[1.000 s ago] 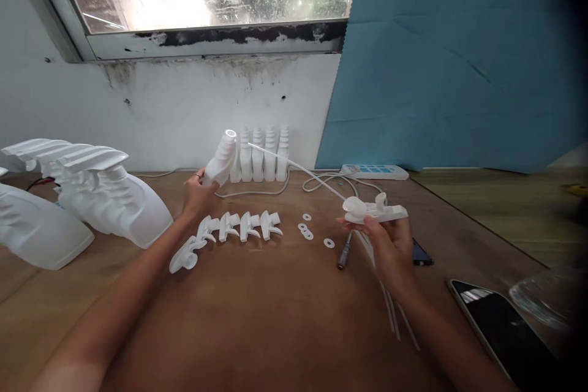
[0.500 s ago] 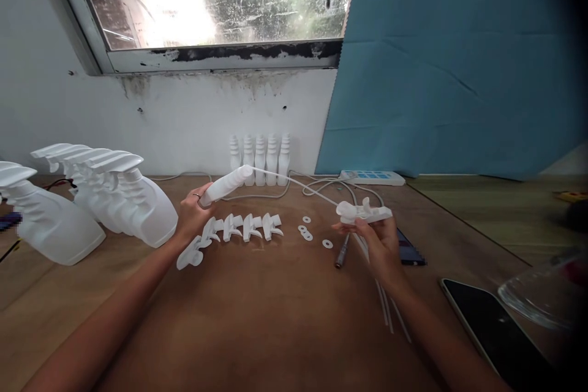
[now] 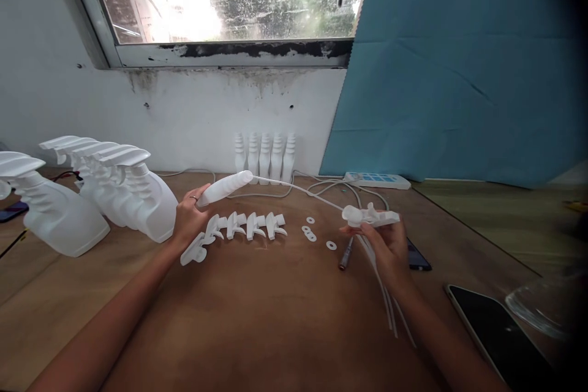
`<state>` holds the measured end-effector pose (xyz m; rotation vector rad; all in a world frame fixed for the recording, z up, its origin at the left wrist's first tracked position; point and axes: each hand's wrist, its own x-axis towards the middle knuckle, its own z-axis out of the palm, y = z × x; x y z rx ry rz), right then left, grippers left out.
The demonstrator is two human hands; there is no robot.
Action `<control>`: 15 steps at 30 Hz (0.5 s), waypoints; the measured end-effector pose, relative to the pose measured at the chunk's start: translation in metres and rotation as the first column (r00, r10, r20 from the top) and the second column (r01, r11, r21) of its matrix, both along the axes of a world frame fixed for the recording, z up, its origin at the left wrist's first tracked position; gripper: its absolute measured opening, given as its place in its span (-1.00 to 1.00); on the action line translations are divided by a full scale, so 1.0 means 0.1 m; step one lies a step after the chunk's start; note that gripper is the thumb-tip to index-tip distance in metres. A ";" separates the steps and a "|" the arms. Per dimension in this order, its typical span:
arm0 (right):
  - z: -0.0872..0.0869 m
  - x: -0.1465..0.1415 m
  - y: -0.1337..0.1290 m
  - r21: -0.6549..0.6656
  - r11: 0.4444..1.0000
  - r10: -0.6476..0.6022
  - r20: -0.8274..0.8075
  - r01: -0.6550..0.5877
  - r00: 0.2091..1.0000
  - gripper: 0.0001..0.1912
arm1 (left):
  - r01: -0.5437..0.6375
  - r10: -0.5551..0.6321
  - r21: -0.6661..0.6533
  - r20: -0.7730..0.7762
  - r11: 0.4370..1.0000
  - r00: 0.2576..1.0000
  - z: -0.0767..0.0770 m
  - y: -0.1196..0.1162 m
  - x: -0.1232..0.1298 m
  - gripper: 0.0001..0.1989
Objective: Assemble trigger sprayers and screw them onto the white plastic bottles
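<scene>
My left hand (image 3: 190,211) is closed round the base end of a white ribbed-neck bottle (image 3: 225,188), held tilted above the table with its neck to the right. A thin white tube (image 3: 298,188) runs from the bottle's mouth to a white spray trigger head (image 3: 367,215). That head is gripped in my right hand (image 3: 386,245), between thumb and fingers. Below the bottle lies a row of white trigger heads (image 3: 252,226). Several white ring washers (image 3: 331,245) are scattered left of my right hand, beside a screwdriver (image 3: 345,254).
Large white spray bottles (image 3: 147,196) stand at the left. Several slim bottles (image 3: 264,156) line the back wall near a power strip (image 3: 377,180) and its cable. Loose tubes (image 3: 389,303) lie under my right forearm. A phone (image 3: 496,331) and a clear bowl (image 3: 537,306) are at the right.
The view has shifted slightly, so the scene sits a little further right. The bottle lies flatter, its neck end lower. Both hands keep their grips, and the tube still joins bottle and trigger head.
</scene>
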<state>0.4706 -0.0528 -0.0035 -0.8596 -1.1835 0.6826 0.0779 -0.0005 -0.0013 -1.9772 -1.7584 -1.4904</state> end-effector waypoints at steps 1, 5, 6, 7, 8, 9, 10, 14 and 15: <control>-0.01 0.00 0.00 -0.001 1.000 0.009 0.008 -0.009 1.000 -0.67 | -0.001 0.001 0.001 -0.001 1.000 1.000 -0.01 0.00 -0.01 -0.53; -0.02 -0.01 -0.01 -0.005 1.000 -0.001 0.026 0.001 1.000 -0.63 | 0.019 -0.019 0.019 -0.026 1.000 0.999 0.00 -0.04 -0.02 -0.53; 0.00 -0.01 -0.02 -0.004 1.000 -0.015 0.031 0.015 0.999 -0.62 | 0.039 -0.038 0.027 -0.039 0.999 0.998 0.01 -0.06 -0.01 -0.52; 0.03 -0.03 -0.02 0.003 0.999 -0.032 0.031 0.032 0.999 -0.61 | 0.066 -0.064 0.036 -0.052 0.997 0.997 0.03 -0.09 0.02 -0.52; 0.08 -0.04 -0.03 0.015 0.998 -0.054 0.020 0.054 0.998 -0.62 | 0.095 -0.092 0.043 -0.059 0.995 0.994 0.05 -0.13 0.07 -0.52; 0.15 -0.07 -0.05 0.037 0.995 -0.092 -0.009 0.092 0.996 -0.63 | 0.124 -0.122 0.046 -0.060 0.991 0.991 0.08 -0.17 0.12 -0.53; 0.24 -0.10 -0.06 0.068 0.987 -0.139 -0.057 0.143 0.989 -0.65 | 0.153 -0.151 0.045 -0.054 0.987 0.987 0.11 -0.22 0.18 -0.55; 0.76 -0.19 -0.13 0.219 0.952 -0.180 -0.171 0.215 0.969 -0.72 | 0.282 -0.282 0.004 0.036 0.959 0.959 0.19 -0.43 0.42 -0.60; 0.91 -0.18 -0.13 0.279 0.939 -0.161 -0.160 0.201 0.974 -0.75 | 0.312 -0.310 -0.016 0.068 0.950 0.948 0.20 -0.47 0.47 -0.61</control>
